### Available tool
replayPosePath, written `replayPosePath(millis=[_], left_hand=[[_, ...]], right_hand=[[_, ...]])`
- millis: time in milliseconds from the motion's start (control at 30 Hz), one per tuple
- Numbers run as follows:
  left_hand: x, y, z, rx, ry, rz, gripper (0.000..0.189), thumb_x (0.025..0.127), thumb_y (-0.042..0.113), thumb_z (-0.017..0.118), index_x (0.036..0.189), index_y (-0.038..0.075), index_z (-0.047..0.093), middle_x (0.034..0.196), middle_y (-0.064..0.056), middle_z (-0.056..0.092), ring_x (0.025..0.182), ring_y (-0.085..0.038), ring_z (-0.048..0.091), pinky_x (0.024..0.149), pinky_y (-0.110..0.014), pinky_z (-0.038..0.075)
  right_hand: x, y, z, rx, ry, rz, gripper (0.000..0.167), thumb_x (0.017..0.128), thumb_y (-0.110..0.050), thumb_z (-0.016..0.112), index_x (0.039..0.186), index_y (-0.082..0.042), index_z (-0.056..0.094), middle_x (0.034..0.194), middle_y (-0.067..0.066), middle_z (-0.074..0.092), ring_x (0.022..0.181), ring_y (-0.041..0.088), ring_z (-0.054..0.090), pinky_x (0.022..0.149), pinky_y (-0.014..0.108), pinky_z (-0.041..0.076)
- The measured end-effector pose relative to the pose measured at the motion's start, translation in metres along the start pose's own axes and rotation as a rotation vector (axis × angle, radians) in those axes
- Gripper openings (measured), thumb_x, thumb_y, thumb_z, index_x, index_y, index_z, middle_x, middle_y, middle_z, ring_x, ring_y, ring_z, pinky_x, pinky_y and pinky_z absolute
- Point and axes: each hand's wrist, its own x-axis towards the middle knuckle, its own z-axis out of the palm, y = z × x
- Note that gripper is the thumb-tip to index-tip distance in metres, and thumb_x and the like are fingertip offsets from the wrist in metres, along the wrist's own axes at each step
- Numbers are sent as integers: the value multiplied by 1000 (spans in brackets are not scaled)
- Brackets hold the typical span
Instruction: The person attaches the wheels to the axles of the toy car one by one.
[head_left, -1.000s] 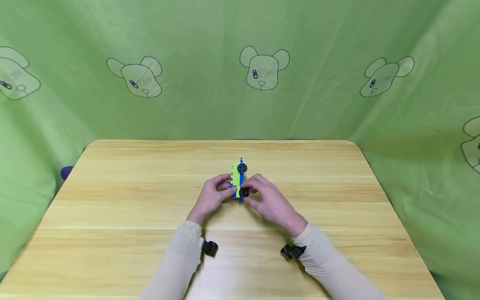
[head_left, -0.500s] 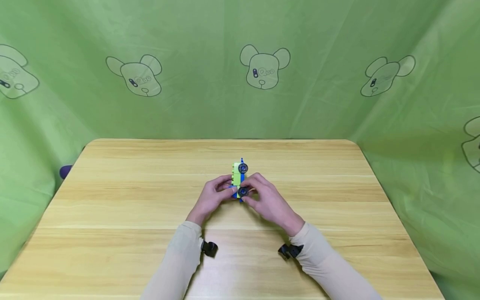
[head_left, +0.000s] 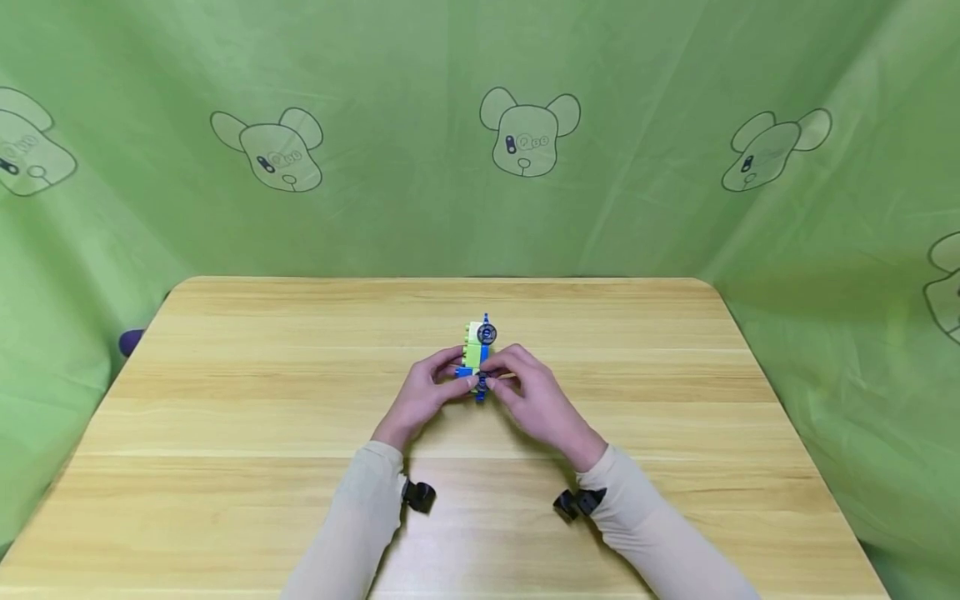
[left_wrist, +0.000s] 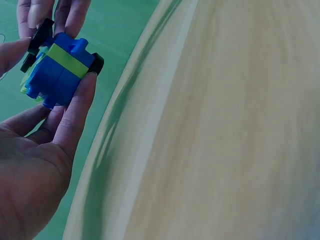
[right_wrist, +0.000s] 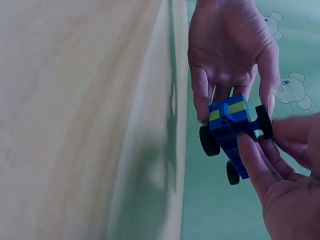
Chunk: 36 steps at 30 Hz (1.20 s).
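Note:
A toy car built of blue and lime-green bricks with black wheels is held up between both hands in the head view. My left hand grips its near end, the thumb meeting the edge of a black wheel in the right wrist view. That wheel sits on a short blue stub at the car's side. My right hand pinches the car at this wheel, with its thumb against the blue underside and a finger by the wheel's outer face. Two more wheels show across the underside. Fingers partly hide the bricks in the left wrist view.
A pale wooden table lies beneath the hands. Green curtains with printed bear heads stand behind and at both sides. A purple object shows past the table's left edge. Each sleeve carries a black wrist camera.
The near wheel has turned from facing the head camera to being mostly covered by fingers. My left thumb has come onto it. My right hand has shifted slightly left.

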Motion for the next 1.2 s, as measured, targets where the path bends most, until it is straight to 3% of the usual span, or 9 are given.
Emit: replayPosePath(millis=[267, 500, 633, 867, 1200], left_hand=[[0, -8, 1, -1, 42, 23, 63, 84, 11, 76, 140, -1, 50, 118, -16, 63, 110, -28, 59, 94, -35, 50], [1, -10, -1, -3, 55, 45, 64, 84, 11, 77, 140, -1, 49, 119, -14, 62, 111, -27, 59, 95, -34, 50], [2, -8, -2, -14, 58, 40, 62, 85, 11, 76, 140, -1, 49, 121, -16, 61, 112, -28, 58, 95, -33, 50], [2, -6, -4, -15, 44, 27, 61, 86, 10, 76, 140, -1, 49, 123, -20, 60, 113, -31, 57, 93, -33, 50], [2, 0, -3, 22, 27, 20, 64, 86, 15, 76, 141, -1, 48, 120, -14, 62, 111, -27, 59, 93, -34, 51]], right_hand=[[2, 0, 0, 172, 27, 139, 20, 91, 3, 66, 109, -1, 58, 104, 7, 61, 97, 21, 62, 84, 27, 55], [3, 3, 0, 183, 11, 242, 22, 94, -9, 67, 113, -2, 61, 101, 8, 64, 92, 22, 63, 83, 33, 55], [4, 3, 0, 177, -28, 260, 22, 97, -14, 64, 114, -1, 64, 100, 7, 66, 92, 23, 63, 83, 35, 54], [6, 2, 0, 275, -70, 274, 24, 97, -9, 61, 116, 6, 61, 99, 12, 67, 91, 31, 66, 83, 45, 54], [7, 2, -3, 348, -77, 302, 21, 96, -5, 61, 113, 7, 62, 95, 12, 66, 89, 32, 67, 84, 48, 54]])
